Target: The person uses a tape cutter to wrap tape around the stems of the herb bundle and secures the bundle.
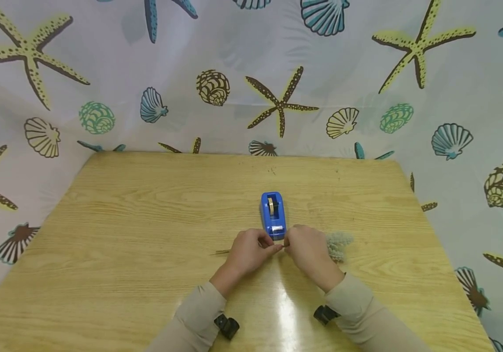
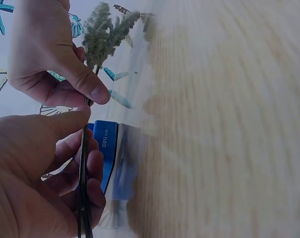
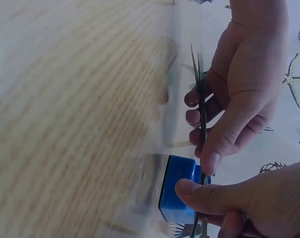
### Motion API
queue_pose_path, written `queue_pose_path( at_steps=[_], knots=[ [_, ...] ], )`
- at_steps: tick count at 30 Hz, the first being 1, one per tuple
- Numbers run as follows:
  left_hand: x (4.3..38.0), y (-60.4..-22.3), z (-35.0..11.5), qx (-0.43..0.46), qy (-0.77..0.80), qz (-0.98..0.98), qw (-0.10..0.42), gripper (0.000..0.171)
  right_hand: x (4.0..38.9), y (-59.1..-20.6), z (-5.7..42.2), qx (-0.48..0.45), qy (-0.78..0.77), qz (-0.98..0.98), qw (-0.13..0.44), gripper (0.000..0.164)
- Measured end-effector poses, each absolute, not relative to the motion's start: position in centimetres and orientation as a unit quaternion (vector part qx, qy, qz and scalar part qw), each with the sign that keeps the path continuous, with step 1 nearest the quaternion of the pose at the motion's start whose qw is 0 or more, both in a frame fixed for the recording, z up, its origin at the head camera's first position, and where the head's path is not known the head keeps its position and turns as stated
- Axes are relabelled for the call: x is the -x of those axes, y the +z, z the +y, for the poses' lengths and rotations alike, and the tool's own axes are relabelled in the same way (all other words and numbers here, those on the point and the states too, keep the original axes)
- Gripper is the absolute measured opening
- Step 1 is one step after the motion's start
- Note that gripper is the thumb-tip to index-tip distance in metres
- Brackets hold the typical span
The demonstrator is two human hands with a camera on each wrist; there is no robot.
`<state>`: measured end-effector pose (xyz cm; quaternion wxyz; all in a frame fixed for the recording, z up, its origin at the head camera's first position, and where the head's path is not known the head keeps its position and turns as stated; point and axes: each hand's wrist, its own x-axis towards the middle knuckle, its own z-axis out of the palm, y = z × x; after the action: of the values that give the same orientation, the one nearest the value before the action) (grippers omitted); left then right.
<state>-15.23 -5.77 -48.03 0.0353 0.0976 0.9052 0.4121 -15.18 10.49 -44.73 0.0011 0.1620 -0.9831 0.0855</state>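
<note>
The stems point(image 2: 83, 166) are gripped in the left hand's point(image 1: 248, 250) curled fingers and pinched by the right hand point(image 1: 309, 248) nearer the flower heads point(image 2: 101, 39), just beside the dispenser point(image 1: 273, 220).

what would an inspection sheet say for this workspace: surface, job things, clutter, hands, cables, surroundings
Surface: wood-grain table, light glare between the forearms, small dark marks toward the far edge.
Job's things: bundle of thin dark stems with fluffy grey-green heads at its right end; blue tape dispenser just beyond the hands, roll fitted. Whether tape is on the stems: cannot tell.
Clutter: nothing seen.
Left hand: holds the stems, fingers curled.
Right hand: pinches the stems just below the heads.
Cables: nothing seen.
Surroundings: white cloth printed with starfish and shells, behind and at both sides.
</note>
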Motion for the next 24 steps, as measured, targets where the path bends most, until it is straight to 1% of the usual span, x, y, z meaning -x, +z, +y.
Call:
queue_pose_path(
  at_steps=[4, 7, 12, 16, 19, 24],
  knots=[
    [15.26, -48.05, -5.67, -0.098, 0.423, 0.9, 0.037, 0.019, 15.25, -44.8, 10.51, -0.156, 0.087, -0.984, 0.004, 0.01],
    [15.31, -48.05, -5.56, -0.095, 0.428, 0.898, 0.041, 0.019, 15.16, -44.73, 10.6, -0.157, 0.09, -0.983, -0.005, 0.011],
    [15.46, -48.22, -5.47, -0.105, 0.431, 0.896, 0.027, 0.02, 15.18, -44.34, 10.7, -0.153, 0.084, -0.984, -0.045, 0.017],
    [15.6, -48.38, -5.6, -0.114, 0.434, 0.893, 0.021, 0.02, 15.33, -44.02, 10.61, -0.158, 0.066, -0.983, -0.068, 0.011],
    [15.76, -48.41, -5.89, -0.121, 0.435, 0.892, 0.023, 0.017, 15.45, -44.02, 10.47, -0.163, 0.058, -0.983, -0.061, 0.006],
    [15.86, -48.45, -6.34, -0.134, 0.431, 0.891, 0.042, 0.008, 15.62, -44.3, 10.45, -0.157, 0.069, -0.984, -0.05, 0.006]
  ],
)
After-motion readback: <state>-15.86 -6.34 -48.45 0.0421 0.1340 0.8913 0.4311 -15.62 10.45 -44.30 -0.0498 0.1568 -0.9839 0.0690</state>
